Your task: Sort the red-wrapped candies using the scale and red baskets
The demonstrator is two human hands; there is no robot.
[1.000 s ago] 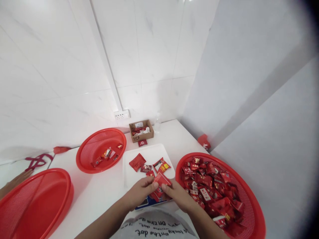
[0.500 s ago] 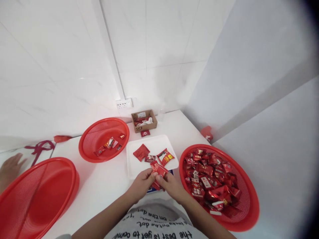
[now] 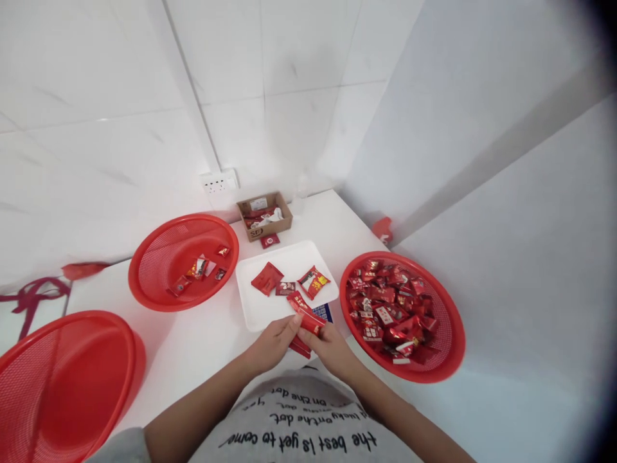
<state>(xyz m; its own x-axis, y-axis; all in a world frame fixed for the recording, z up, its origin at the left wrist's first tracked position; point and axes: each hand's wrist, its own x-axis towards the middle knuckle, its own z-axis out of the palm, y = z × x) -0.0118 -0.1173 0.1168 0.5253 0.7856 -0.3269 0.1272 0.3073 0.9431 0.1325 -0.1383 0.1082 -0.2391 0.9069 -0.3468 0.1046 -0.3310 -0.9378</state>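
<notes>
Both hands meet just in front of the white tray [image 3: 250, 308], fingers closed around small red packets. My left hand [image 3: 272, 344] pinches a red candy packet [image 3: 301, 305] from the left, and my right hand [image 3: 330, 347] grips its right end. Another red packet shows below, between the palms, partly hidden. On the tray lie a square red packet [image 3: 267, 278], a small dark red packet [image 3: 285, 289] and a red packet with yellow print [image 3: 313, 281]. A blue-keyed device [image 3: 322, 313] shows under the tray's front edge.
A red basket [image 3: 450, 360] full of red packets stands at right. At left are a basket [image 3: 139, 276] with several packets and another red basket [image 3: 120, 386]. A cardboard box [image 3: 270, 228] holds packets near the wall, with one red packet [image 3: 270, 240] before it.
The view has shifted, and the things on the table sit differently in frame. The packet in my hands has turned slightly. Another person's hand at far left has gone out of view.
</notes>
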